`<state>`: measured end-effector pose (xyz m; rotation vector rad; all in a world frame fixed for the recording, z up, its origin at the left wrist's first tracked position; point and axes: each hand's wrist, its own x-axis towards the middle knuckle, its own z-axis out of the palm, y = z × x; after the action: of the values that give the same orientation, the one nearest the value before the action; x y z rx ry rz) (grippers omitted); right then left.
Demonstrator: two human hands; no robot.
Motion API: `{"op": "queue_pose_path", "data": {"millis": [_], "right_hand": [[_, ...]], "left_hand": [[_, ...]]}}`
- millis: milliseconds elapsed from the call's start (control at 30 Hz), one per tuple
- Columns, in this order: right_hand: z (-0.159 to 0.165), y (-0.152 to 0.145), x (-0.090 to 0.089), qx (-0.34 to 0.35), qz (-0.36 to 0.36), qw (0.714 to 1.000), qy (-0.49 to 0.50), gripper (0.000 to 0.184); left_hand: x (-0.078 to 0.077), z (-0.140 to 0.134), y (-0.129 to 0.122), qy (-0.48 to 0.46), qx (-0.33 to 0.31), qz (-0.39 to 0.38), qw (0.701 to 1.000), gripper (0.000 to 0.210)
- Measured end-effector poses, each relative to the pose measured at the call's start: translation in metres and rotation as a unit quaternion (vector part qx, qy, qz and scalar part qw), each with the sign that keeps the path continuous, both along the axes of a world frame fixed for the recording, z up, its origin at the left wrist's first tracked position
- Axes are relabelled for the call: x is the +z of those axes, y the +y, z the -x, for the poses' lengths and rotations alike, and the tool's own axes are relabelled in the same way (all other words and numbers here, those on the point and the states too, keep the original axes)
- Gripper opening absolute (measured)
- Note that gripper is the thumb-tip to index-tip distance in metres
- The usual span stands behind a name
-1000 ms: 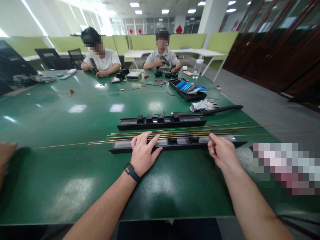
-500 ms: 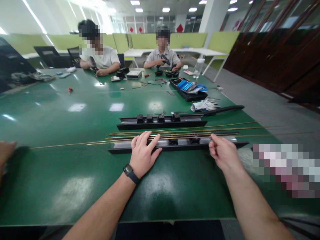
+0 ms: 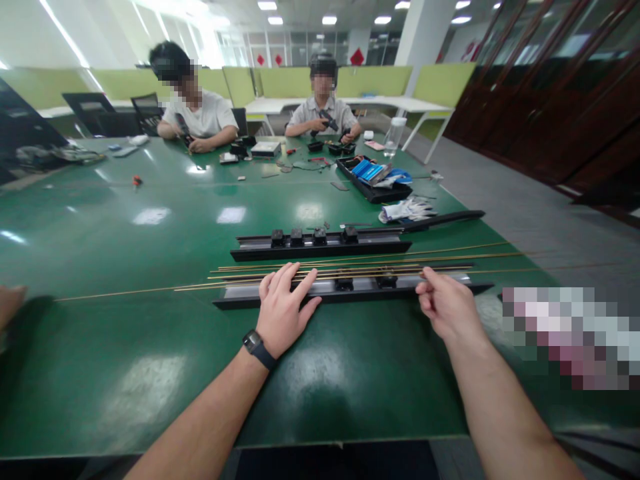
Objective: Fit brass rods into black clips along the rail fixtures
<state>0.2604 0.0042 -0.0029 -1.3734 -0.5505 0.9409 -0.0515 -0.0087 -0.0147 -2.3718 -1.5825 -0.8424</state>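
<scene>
My left hand [image 3: 284, 308], with a dark watch [image 3: 253, 342] on the wrist, lies with its fingers spread across the near black rail [image 3: 240, 303] and the thin brass-coloured rods [image 3: 237, 268] over it. To the right, my right hand [image 3: 447, 301] is closed, thumb and forefinger pinched on a thin rod above the rail's right part. Between my hands, two black blocks [image 3: 387, 277] sit in the rail's pale channel. The rods run lengthwise past both ends of the rail. My left palm hides part of the channel.
A second rail [image 3: 320, 251] with several black blocks lies beyond. Farther back are gloves [image 3: 407, 210] and a black tray [image 3: 383, 195] of blue items. Two people sit across the green table [image 3: 190, 207]. Another person's hand [image 3: 9, 307] shows at the left edge.
My hands keep nearly the same pose on the rods and rail. The whole view has shifted slightly, and the other person's hand at the left edge shows less.
</scene>
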Motion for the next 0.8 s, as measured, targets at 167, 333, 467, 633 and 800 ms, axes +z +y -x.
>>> {"op": "queue_pose_path", "data": {"millis": [167,333,467,633,800], "right_hand": [[0.0013,-0.0009,0.0029,0.005,0.023,1.000,-0.003,0.025],[0.0019,-0.0018,0.0033,0.033,0.032,0.999,0.000,0.027],[0.0014,-0.0013,0.0008,0.046,0.012,0.999,0.008,0.023],[-0.0018,0.0003,-0.0017,0.029,0.000,1.000,0.009,0.021],[-0.0047,0.0011,-0.0027,0.012,-0.002,1.000,0.011,0.020]], "left_hand": [[-0.0003,0.0006,-0.0004,-0.004,0.000,-0.004,1.000,0.048],[0.0003,-0.0002,-0.0007,-0.011,0.000,-0.004,1.000,0.047],[0.0010,-0.0003,-0.0009,-0.010,0.000,-0.002,1.000,0.048],[0.0009,0.0002,-0.0010,-0.009,-0.001,-0.004,1.000,0.049],[0.0006,0.0006,-0.0010,-0.005,0.001,-0.002,1.000,0.049]]}}
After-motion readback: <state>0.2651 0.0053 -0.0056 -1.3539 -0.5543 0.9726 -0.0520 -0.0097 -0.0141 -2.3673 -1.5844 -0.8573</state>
